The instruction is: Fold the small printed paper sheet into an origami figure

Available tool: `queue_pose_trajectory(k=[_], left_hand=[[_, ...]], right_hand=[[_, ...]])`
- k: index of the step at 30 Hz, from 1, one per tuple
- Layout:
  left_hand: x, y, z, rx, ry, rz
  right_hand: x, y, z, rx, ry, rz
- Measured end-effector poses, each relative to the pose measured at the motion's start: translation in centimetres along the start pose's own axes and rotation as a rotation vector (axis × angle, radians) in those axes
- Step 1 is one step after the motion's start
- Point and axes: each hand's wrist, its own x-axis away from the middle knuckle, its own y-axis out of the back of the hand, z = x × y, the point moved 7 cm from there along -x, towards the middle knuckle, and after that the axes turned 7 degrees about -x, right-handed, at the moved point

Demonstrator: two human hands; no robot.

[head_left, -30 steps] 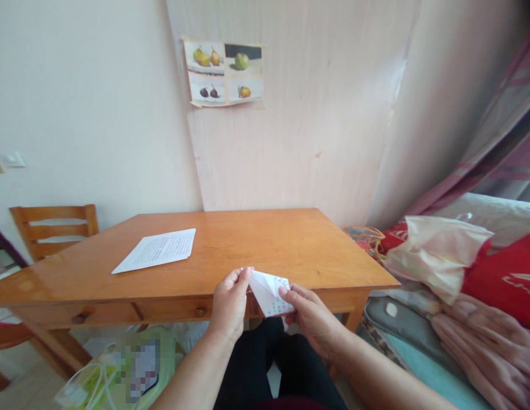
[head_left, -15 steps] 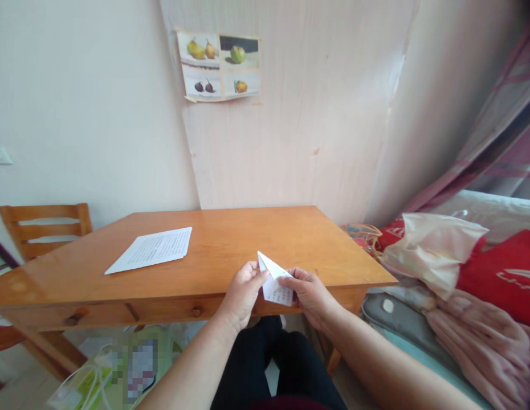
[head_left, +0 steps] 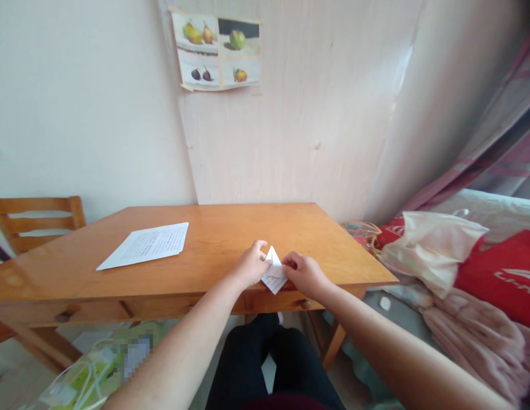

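Note:
A small folded white paper with printed text lies at the near edge of the wooden table, its point upward. My left hand pinches its left side with closed fingers. My right hand pinches its right side, fingers curled. Both hands rest on the tabletop near the front edge.
A flat printed sheet lies on the table's left part. A wooden chair stands at the far left. A plastic bag, red cloth and pink fabric pile up on the right. A green bag sits on the floor.
Both hands carried the folded paper from in front of the table's edge forward and down onto the tabletop. The paper looks more compact now.

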Motion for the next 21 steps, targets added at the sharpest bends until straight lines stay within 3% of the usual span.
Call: queue_pose_trajectory(k=[6, 9, 15, 21], left_hand=[[0.6, 0.7, -1.1, -0.230, -0.189, -0.065], [2.2, 1.2, -2.0, -0.316, -0.298, -0.022], [5.7, 1.8, -2.8, -0.457, -0.449, 0.079], [6.8, 1.3, -3.4, -0.619, -0.504, 0.093]], right_hand=[[2.0, -0.4, 1.8, 0.231, 0.224, 0.106], [2.9, -0.3, 2.5, 0.337, 0.347, 0.132], [4.0, -0.2, 3.3, 0.412, 0.413, 0.201], [4.8, -0.6, 4.0, 0.485, 0.433, 0.188]])
